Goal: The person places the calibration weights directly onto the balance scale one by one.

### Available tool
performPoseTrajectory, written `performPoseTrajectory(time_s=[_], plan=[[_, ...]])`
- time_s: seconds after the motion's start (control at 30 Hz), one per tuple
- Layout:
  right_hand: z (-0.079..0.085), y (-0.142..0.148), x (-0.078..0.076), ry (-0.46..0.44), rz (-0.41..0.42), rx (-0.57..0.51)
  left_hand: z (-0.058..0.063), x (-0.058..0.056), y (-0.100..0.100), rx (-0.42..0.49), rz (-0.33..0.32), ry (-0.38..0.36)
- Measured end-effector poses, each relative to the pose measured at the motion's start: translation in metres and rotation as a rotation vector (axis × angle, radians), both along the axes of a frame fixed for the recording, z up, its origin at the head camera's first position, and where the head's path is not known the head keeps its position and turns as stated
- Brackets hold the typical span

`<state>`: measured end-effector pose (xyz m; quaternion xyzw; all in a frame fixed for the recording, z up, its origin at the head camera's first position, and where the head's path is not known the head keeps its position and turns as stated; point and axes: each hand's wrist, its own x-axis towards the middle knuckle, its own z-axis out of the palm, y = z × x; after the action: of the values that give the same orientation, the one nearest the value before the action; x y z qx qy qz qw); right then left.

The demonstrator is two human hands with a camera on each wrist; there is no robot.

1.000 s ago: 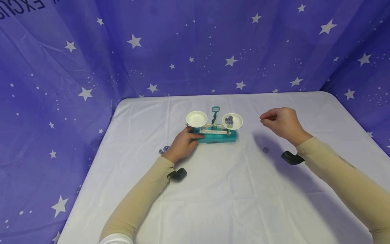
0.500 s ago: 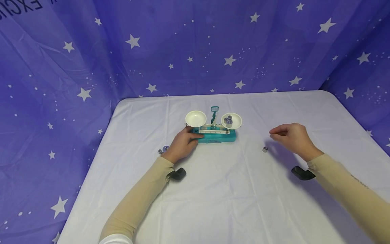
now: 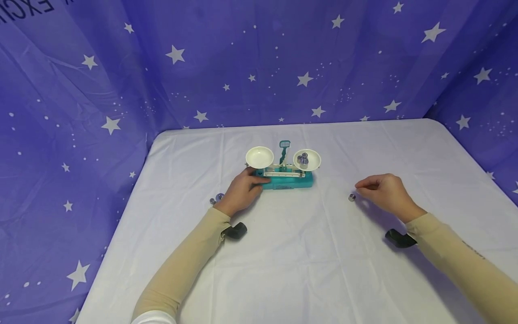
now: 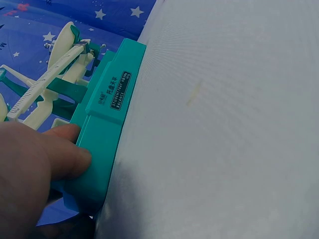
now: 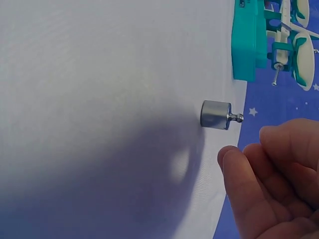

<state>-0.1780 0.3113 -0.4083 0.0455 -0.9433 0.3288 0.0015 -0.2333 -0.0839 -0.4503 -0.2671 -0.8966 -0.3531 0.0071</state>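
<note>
A teal tray balance (image 3: pixel 293 182) with two white pans stands toward the back of the table. My left hand (image 3: pixel 241 191) grips the left end of its base, thumb on the front face in the left wrist view. Several metal weights (image 3: pixel 304 162) sit together in the right pan (image 3: pixel 314 162); the left pan (image 3: pixel 259 157) holds nothing. My right hand (image 3: pixel 384 193) hovers just beside a single silver weight (image 5: pixel 216 115), which stands upright on the cloth with its knob on top. Thumb and fingertips are bent toward that knob, apart from it, with nothing between them.
More small weights (image 3: pixel 220 197) lie on the white tablecloth (image 3: pixel 283 261) left of my left wrist, partly hidden by it. A purple curtain with stars (image 3: pixel 243 54) hangs behind the table and along its sides.
My right hand has come down toward the lone weight, first drifting right, then slightly back left. My left hand stays on the balance, and the weights have not moved.
</note>
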Motion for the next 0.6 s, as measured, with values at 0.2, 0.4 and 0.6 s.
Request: performPoseTrajectory(time_s=[0.2,0.4,0.6], plan=[[-0.004,-0.001,0.002,0.003,0.004,0.013,-0.001,-0.001,0.0,-0.001,-0.002,0.004],[-0.008,-0.001,0.002,0.006,0.017,0.018,-0.001,-0.001,-0.001,0.001,-0.003,-0.005],[-0.012,0.0,0.002,0.023,0.04,0.02,-0.001,-0.001,0.0,-0.005,0.001,-0.01]])
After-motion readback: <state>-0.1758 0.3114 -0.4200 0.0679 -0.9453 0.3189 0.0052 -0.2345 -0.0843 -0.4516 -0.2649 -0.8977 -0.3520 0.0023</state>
